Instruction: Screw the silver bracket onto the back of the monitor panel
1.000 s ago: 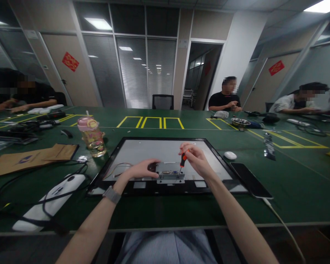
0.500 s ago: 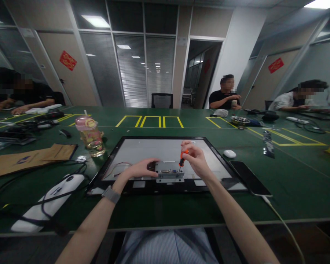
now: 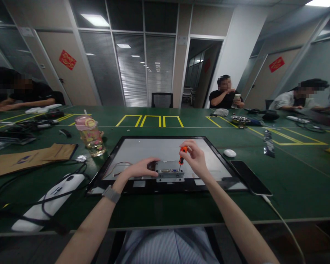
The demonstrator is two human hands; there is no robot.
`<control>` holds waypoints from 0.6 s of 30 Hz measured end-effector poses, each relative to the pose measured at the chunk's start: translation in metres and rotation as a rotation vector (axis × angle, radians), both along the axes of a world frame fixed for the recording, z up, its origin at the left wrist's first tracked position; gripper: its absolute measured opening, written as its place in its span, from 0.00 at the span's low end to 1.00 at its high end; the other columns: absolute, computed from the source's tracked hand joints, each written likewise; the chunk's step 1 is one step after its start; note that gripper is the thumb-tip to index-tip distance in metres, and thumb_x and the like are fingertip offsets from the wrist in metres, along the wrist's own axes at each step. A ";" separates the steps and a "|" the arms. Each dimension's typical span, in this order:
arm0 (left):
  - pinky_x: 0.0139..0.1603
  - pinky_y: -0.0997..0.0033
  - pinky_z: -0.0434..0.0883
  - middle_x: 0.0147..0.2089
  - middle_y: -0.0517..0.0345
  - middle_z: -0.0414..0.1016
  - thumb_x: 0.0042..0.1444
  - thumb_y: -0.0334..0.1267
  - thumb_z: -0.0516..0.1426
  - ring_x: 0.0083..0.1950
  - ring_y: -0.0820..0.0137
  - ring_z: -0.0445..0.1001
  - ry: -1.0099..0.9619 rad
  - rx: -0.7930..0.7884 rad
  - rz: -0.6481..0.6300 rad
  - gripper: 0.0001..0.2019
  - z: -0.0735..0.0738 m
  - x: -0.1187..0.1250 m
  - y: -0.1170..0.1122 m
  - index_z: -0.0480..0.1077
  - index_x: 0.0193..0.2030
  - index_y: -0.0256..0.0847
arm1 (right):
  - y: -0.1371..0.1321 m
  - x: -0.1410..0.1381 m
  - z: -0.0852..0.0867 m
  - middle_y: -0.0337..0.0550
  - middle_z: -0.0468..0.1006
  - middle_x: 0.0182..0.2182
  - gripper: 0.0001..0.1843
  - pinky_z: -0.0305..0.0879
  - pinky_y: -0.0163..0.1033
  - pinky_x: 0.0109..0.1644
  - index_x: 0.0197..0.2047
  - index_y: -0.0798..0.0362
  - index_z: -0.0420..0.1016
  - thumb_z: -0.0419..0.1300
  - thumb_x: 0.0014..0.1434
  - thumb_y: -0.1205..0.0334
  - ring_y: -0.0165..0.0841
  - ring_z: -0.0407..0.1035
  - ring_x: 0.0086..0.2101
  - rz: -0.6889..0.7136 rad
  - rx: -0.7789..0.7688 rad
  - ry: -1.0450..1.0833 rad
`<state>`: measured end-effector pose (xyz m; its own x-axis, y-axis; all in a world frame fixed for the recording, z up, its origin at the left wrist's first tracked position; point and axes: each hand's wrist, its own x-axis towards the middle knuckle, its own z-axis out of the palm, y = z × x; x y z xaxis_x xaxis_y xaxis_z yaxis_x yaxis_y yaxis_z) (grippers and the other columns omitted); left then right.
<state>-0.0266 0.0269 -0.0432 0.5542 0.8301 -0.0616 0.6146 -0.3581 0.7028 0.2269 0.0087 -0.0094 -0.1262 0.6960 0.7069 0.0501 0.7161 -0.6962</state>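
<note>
A flat monitor panel (image 3: 143, 146) lies face down on the green table (image 3: 181, 209), its grey metal back up, with a small metal connector bracket (image 3: 170, 173) near its front edge. My left hand (image 3: 142, 169) rests flat on the panel just left of the bracket, fingers curled over a dark part. My right hand (image 3: 194, 158) pinches an orange-handled screwdriver (image 3: 182, 154), held upright with its tip down on the bracket's right side.
A pink-lidded drink bottle (image 3: 89, 136) stands left of the panel. A white mouse (image 3: 230, 153) and a dark phone (image 3: 249, 178) with a cable lie to the right. A white device (image 3: 49, 200) with black cables sits front left, beside brown cardboard (image 3: 30, 158). Three people sit at the far side.
My right hand's fingers have shifted slightly on the screwdriver handle while the tip stays on the bracket. The person at the far right has raised a cup to the face.
</note>
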 end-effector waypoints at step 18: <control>0.63 0.61 0.57 0.63 0.53 0.61 0.44 0.52 0.62 0.62 0.58 0.60 0.014 -0.011 0.010 0.36 0.000 -0.001 0.000 0.59 0.60 0.45 | -0.005 0.022 0.017 0.44 0.72 0.39 0.14 0.72 0.43 0.44 0.46 0.47 0.73 0.61 0.54 0.60 0.35 0.70 0.41 0.104 -0.072 -0.257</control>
<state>-0.0275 0.0265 -0.0431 0.5450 0.8347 -0.0788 0.6279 -0.3441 0.6980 0.2487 0.0038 0.0078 -0.3678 0.7174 0.5916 0.1602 0.6756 -0.7197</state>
